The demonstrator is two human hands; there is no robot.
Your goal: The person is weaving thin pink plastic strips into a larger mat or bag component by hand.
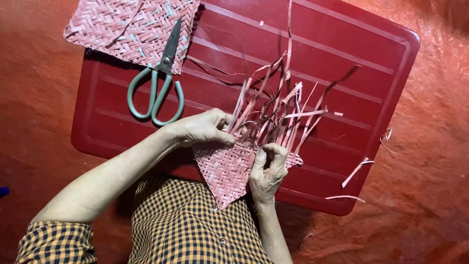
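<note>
Top edge slices off the finished woven mat (132,27), so its far side is lost. The right hand (267,168) covers part of the half-woven piece (227,168); its curled fingertips hide whichever strip they pinch. A blue scrap (3,191) at the left edge is unreadable.

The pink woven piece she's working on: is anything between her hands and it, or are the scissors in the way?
Nothing visible is in the way. The left hand and the right hand both rest directly on the pink woven piece. The scissors lie apart, farther up the red tray, partly on a second woven mat.
</note>
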